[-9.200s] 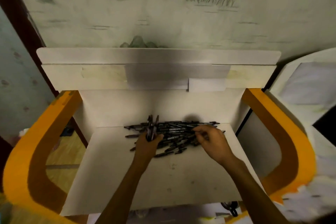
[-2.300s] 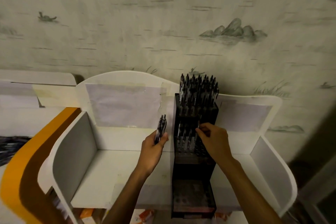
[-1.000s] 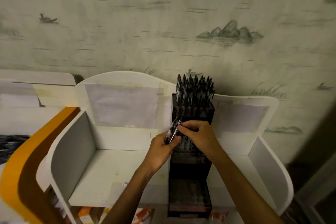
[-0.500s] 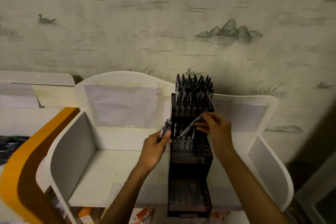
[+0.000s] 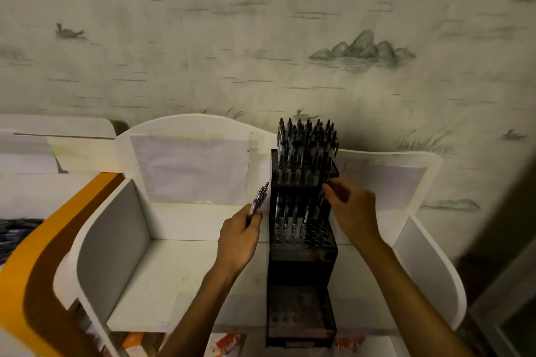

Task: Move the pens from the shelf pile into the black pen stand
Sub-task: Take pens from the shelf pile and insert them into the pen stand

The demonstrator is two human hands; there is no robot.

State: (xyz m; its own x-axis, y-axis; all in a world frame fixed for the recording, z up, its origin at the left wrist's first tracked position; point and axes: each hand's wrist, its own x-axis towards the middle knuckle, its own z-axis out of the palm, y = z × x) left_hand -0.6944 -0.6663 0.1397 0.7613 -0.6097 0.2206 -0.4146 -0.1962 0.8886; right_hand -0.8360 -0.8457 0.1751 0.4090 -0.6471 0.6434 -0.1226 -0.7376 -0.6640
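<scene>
- Left hand (image 5: 238, 238): at 9 o'clock of the black pen stand (image 5: 303, 243), fingers closed around a small bundle of pens (image 5: 258, 202). The bundle points up and away, probably so that single pens can be drawn from it.
- Right hand (image 5: 352, 211): at 3 o'clock of the stand's middle tier, fingers pinching one pen (image 5: 320, 206) near its top. The pen is roughly upright with its tip down toward the holes, apparently to seat it in a slot.
- Stand: stepped tiers rise toward 12 o'clock. The upper tier is packed with upright pens (image 5: 306, 151), and the middle tier holds a partial row with open holes (image 5: 316, 233) at its right. The lowest tier appears empty.
- Stand position: it sits on the white shelf (image 5: 185, 278), against the back panel.
- Shelf pile: a dark blurred mass at the far 9 o'clock edge may be it; this cannot be confirmed.
</scene>
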